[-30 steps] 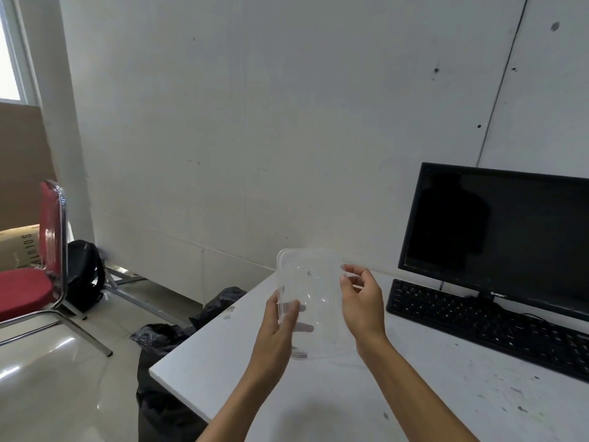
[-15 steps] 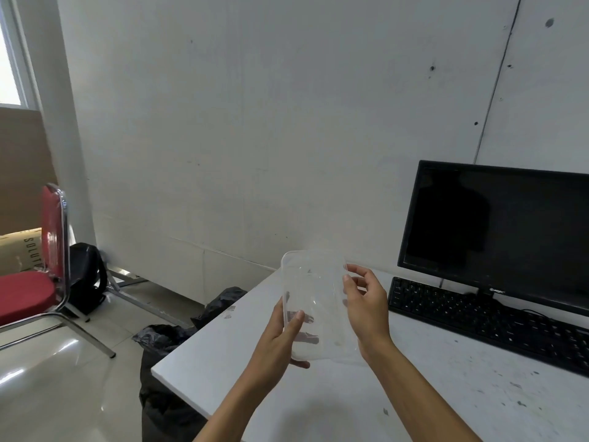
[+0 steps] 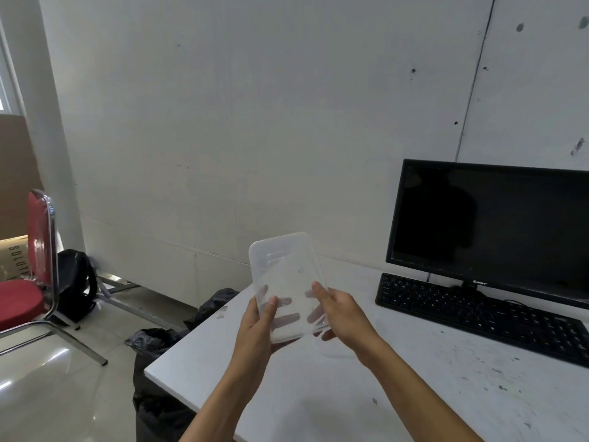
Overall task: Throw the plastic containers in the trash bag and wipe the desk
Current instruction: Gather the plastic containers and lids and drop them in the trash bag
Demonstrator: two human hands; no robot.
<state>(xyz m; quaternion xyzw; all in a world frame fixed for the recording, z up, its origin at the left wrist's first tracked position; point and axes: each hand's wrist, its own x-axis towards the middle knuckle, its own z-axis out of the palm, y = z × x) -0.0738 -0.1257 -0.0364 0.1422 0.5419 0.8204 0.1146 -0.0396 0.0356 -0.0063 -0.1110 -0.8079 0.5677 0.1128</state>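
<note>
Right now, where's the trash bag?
Head view, lower left: the black trash bag stands on the floor at the left end of the white desk, below and left of the held plastic container.

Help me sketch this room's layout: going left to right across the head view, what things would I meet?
red chair → black backpack → black trash bag → clear plastic container → monitor
</note>
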